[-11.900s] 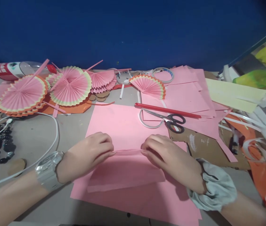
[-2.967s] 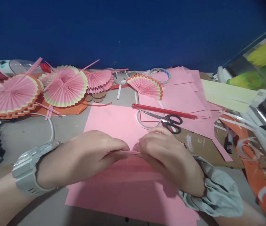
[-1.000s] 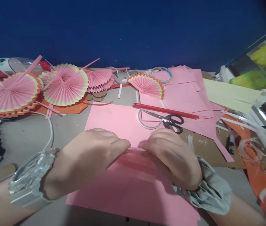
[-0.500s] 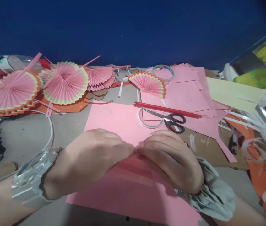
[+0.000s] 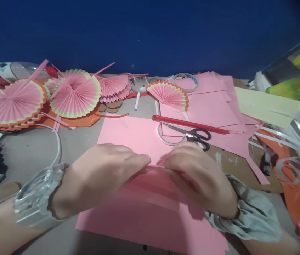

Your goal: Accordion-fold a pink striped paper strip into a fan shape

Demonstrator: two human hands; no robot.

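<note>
A pink paper sheet [image 5: 152,189] is held up between my hands, with a narrow fold along its top edge. At the left of that fold my left hand [image 5: 109,177] is closed, thumb and finger pinching the edge. My right hand [image 5: 200,177] pinches the same folded edge farther right, a short stretch of it showing between the two hands. Under both hands a larger pink sheet [image 5: 123,228] lies flat on the table. Most fingertips are hidden behind the hands.
Scissors [image 5: 189,132], a red stick [image 5: 189,124] and a tape roll [image 5: 163,136] lie just beyond my right hand. Pleated paper fans [image 5: 74,95] line the back left beside a bottle [image 5: 19,72]. Pink sheets [image 5: 213,106] are stacked back right. A cable [image 5: 58,145] curves at left.
My right hand has slid right along the folded edge, away from my left hand. The gap between them is wider, and more of the fold shows.
</note>
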